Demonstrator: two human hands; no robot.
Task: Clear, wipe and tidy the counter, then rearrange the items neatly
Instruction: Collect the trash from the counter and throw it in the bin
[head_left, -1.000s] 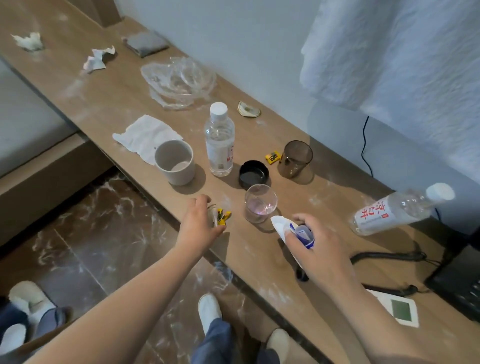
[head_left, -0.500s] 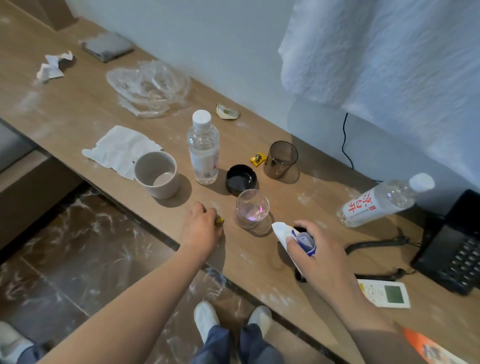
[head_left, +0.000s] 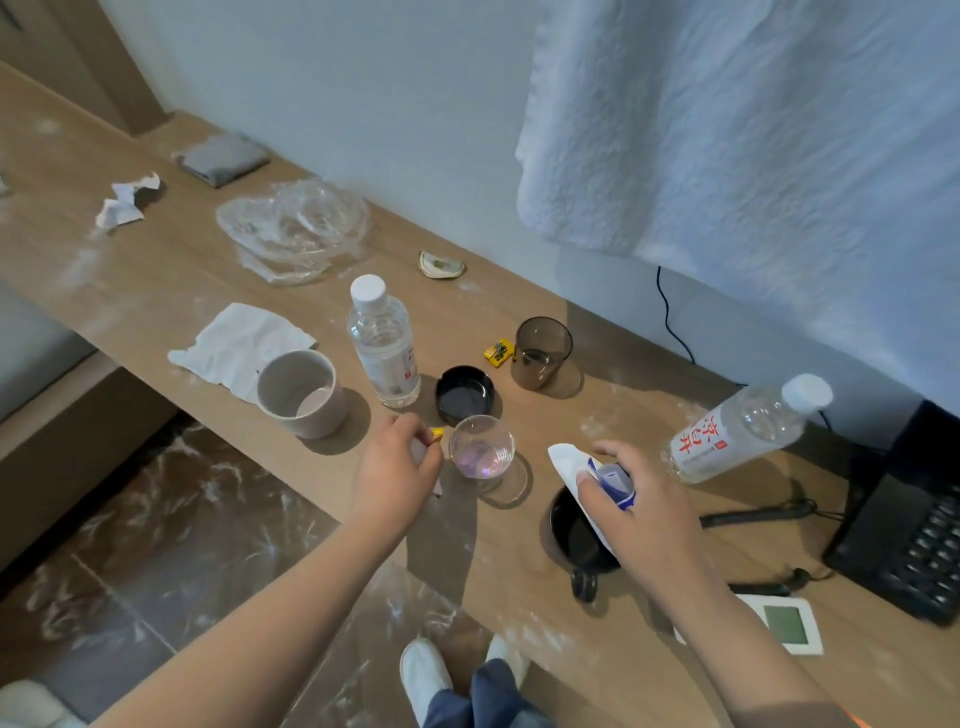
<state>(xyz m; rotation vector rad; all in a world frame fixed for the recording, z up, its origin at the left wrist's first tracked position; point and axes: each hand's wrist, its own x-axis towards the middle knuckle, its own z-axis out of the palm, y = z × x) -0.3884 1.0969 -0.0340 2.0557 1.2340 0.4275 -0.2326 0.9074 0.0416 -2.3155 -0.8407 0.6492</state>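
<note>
A long wooden counter (head_left: 156, 291) dusted with white powder runs along the wall. My left hand (head_left: 397, 467) pinches a small yellow wrapper (head_left: 436, 431) just left of a clear glass (head_left: 482, 449). My right hand (head_left: 631, 506) is closed on a white and blue packet (head_left: 602, 475) above a black mug (head_left: 576, 540). An upright water bottle (head_left: 384, 343), a grey cup (head_left: 301, 392), a black lid (head_left: 464, 395), a brown tumbler (head_left: 543, 353) and another yellow wrapper (head_left: 498, 352) stand behind.
A second bottle (head_left: 743, 428) lies on its side at the right. A black phone (head_left: 914, 530) and a white remote (head_left: 784, 623) sit at the right end. Tissue (head_left: 239, 345), crumpled paper (head_left: 124, 202), clear plastic (head_left: 293, 231), a grey cloth (head_left: 223, 158) lie farther left.
My left hand closed on the yellow wrapper and lifted it slightly beside the glass. My right hand kept the packet. The view shifted right, bringing the phone in.
</note>
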